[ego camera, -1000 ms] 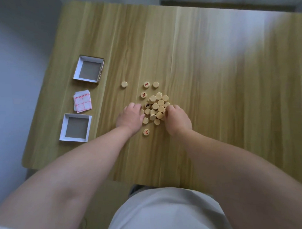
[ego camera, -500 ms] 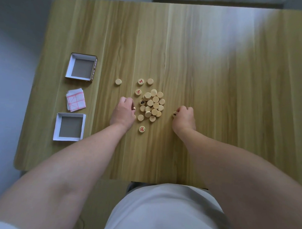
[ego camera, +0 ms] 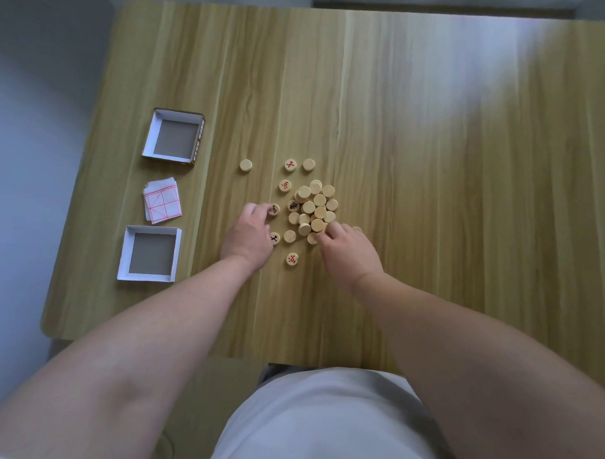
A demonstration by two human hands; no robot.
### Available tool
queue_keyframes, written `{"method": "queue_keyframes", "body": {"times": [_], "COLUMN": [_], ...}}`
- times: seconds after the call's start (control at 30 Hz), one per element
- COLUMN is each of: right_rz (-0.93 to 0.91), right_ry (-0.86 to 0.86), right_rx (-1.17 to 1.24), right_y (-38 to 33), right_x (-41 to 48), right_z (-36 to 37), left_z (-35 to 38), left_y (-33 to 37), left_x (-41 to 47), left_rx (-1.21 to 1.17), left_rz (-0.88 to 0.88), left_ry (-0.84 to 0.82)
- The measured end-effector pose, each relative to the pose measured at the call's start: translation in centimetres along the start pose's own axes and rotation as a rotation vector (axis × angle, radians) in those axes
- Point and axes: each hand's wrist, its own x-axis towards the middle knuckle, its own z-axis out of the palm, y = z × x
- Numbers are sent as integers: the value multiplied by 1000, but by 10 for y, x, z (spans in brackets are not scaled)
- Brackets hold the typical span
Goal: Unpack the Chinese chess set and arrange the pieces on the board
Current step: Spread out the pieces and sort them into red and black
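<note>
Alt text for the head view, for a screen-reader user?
From above, a person's left hand touches a black-marked piece and the right hand reaches into the near edge of a pile of round wooden chess pieces on a wooden table. At left, a folded paper board lies between the far box half and the near box half, both empty.

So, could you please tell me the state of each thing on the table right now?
Far box half: open, empty.
Near box half: open, empty.
Paper board: folded.
Piece pile: heaped, mostly blank side up.
Left hand: fingertips at a face-up piece; grip unclear.
Right hand: fingers curled at pile's edge; grip unclear.
</note>
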Motion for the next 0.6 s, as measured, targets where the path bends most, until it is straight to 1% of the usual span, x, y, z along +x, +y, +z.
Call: {"method": "queue_keyframes", "body": {"times": [0.13,0.2,0.3,0.43,0.53,0.6], "right_rz": [-45,-54,-48,-5,1,13], "right_ry": [-85,-107,-96,-65,-86,-106], "right_rx": [-48,-65,-68,-32,-26,-15], "right_y": [-3,-1,2,4,2,1], "right_x": [-5,-7,-9,-7,-5,-4], "right_z": [-3,-4,-2,0,1,2], "left_z": [-2,-2,-1,3,6,9], "left_y": [-5,-8,-9,-7,-3,2], "left_x": [-5,-8,-14,-20,-19,-18], "left_rx": [82,58,40,117,153,176], "left_rz": [36,56,113,198,200,214], "left_ry": [-83,-74,-44,-62,-63,-34]}}
